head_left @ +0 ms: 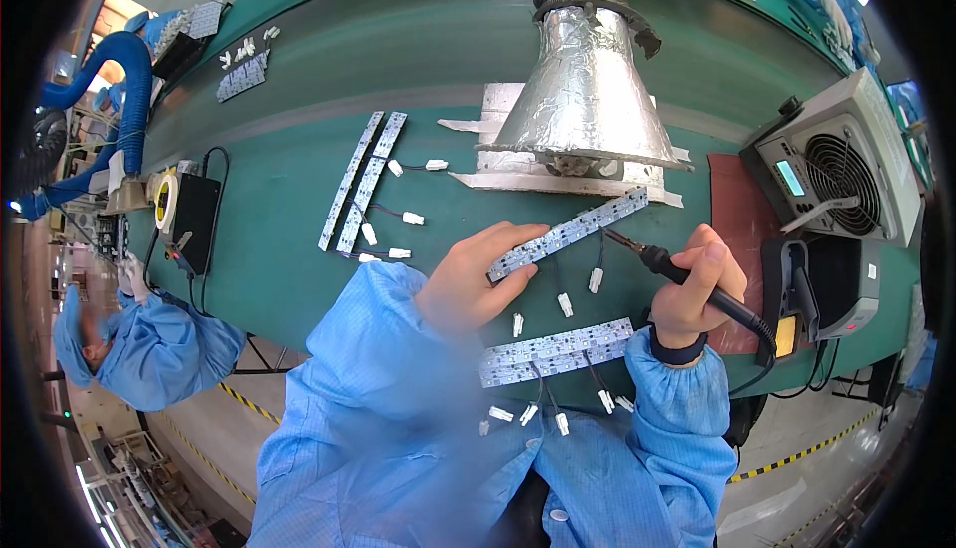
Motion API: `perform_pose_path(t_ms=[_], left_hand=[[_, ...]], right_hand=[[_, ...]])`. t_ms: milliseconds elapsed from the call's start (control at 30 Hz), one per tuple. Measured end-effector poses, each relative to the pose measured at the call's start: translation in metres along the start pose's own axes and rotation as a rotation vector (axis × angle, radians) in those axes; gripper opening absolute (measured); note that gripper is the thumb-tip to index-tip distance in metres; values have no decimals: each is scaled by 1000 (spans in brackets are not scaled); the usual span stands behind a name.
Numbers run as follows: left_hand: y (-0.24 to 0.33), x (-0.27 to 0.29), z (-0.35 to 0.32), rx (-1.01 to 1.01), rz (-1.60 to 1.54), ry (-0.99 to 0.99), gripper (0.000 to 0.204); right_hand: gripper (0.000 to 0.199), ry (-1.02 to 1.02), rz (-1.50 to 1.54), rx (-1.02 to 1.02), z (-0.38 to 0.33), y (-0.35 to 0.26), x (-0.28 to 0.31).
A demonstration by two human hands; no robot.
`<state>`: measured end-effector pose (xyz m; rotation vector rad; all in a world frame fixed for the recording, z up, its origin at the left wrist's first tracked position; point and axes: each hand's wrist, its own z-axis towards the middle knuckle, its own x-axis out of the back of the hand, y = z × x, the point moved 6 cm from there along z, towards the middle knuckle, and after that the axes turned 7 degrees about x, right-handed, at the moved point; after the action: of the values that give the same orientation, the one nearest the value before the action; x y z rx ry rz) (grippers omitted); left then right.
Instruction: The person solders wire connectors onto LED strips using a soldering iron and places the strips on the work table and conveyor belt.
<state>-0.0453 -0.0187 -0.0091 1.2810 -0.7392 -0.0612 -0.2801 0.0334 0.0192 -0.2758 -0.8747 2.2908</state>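
L hand [476,277] pinches LED strip [570,233] just below foil hood [588,100]; R hand [700,284] fist-grips soldering iron [687,277], tip at strip. More strips [556,351] nearer body. No containers seen.

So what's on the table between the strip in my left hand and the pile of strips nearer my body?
In the head view, three small white plugs on dark wires hang from the held strip, over bare green table before the pile.

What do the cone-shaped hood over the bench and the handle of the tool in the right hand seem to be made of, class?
Hood: probably crinkled metal foil, silvery, creased and shiny. Tool handle in the right hand: matt black, likely plastic or rubber; the look leaves that open.
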Motion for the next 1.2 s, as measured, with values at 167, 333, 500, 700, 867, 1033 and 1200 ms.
perform_pose_path(t_ms=[167,333,500,700,867,1033,1200], left_hand=[[-3,-1,1,47,-36,-19,42],[-1,4,1,17,8,-13,42],[-6,17,4,-2,41,-17,40],[-8,17,7,-20,62,8,40],[-7,17,8,3,74,-10,40],[-7,18,8,14,72,-11,40],[-6,18,9,13,81,-10,39]], right_hand=[[46,-7,-18,-4,0,1,1],[42,191,119,26,7,8,18],[44,344,4,-77,17,26,37],[44,204,-116,-79,14,27,30],[46,161,-122,-84,14,28,26],[44,124,-98,-97,12,26,25],[45,119,-93,-90,11,25,23]])
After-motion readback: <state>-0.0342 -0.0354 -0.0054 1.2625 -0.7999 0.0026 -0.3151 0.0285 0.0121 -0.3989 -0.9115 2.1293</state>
